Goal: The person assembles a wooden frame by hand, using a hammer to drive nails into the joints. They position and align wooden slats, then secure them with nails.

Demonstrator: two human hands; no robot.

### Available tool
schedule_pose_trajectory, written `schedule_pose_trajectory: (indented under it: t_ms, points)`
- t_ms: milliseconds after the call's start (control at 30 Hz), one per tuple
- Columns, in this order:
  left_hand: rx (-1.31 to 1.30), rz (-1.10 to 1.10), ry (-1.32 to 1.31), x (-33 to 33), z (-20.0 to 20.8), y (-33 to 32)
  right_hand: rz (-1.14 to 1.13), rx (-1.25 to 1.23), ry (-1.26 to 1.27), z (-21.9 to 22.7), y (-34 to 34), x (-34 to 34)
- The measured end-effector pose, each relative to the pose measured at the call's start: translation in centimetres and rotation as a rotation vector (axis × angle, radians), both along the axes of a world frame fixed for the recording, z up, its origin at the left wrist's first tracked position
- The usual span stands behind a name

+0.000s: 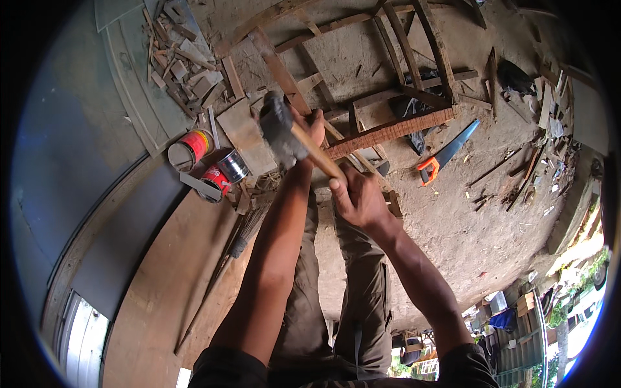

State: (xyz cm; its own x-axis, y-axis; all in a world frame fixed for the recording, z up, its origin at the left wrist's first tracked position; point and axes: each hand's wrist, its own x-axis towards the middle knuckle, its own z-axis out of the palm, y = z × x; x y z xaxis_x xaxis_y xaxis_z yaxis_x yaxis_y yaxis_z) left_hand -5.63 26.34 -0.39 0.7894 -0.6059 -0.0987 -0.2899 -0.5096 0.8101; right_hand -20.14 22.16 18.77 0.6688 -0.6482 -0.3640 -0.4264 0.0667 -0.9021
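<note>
My right hand (363,196) is closed around the wooden handle of a heavy sledgehammer (281,132). Its thick grey head is raised in front of my left forearm and blurs a little. Beyond it my left hand (315,127) grips a wooden frame (388,132) where several pieces meet; the hammer hides part of its fingers. The frame, made of rough brown boards and slats, lies on its side on the ground and stretches away to the far right.
A handsaw (446,155) with an orange handle lies right of the frame. Paint cans (192,149) stand at left, near a scrap wood pile (187,61). A broom (239,242) rests beside a brown board (152,284). More scraps (533,168) litter the far right.
</note>
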Motion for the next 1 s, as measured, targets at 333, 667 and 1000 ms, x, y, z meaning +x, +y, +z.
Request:
schedule_pose_trajectory:
  t_ms: [333, 667, 1000]
  points:
    - [-0.113, -0.026, 0.31, 0.6, 4.1, -1.9, 0.077, -0.119, 0.089, -0.4, 0.0, 0.7]
    - [-0.078, -0.036, 0.203, 0.4, 3.7, -2.2, 0.072, -0.182, 0.035, -0.3, -1.3, 0.6]
    - [0.07, -0.014, 0.241, 0.3, 4.5, -2.0, 0.237, -0.37, 0.047, -2.7, 0.3, -0.5]
